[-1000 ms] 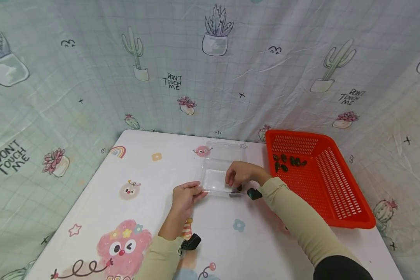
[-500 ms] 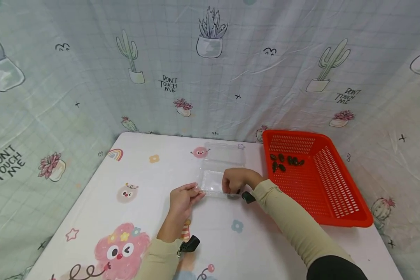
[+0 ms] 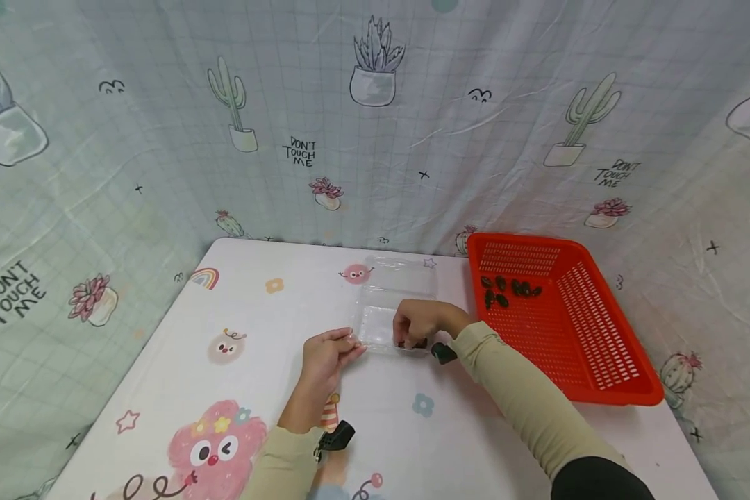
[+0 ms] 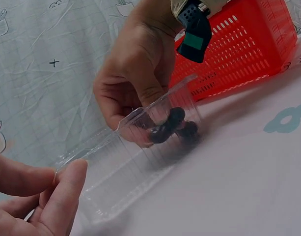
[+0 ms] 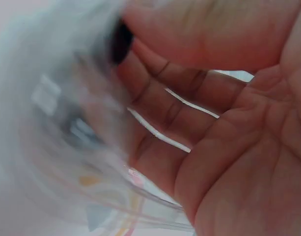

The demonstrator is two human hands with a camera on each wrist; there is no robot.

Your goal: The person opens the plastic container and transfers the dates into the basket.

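A clear plastic box (image 3: 375, 318) lies on the table with its lid (image 3: 403, 276) folded back. The left hand (image 3: 325, 357) pinches the box's near left corner between thumb and fingers. Over the box's right end, the right hand (image 3: 419, 321) reaches down inside. The right wrist view shows a small dark oval piece (image 5: 122, 43) pinched between its thumb and fingertips. Through the clear wall, the left wrist view shows several dark, shiny pieces (image 4: 188, 131) bunched at that end, close to the right fingertips. The back of the right hand partly hides them from the head camera.
A red plastic basket (image 3: 612, 316) with slotted walls stands at the right of the table. Several dark oval pieces (image 3: 501, 283) lie in its far left part. Patterned curtains (image 3: 325, 83) hang behind the white printed table (image 3: 275, 389) and along both sides.
The right hand has moved slightly left and lower into the box's near right corner. The left hand keeps its pinch on the box. The whole head view has shifted slightly.
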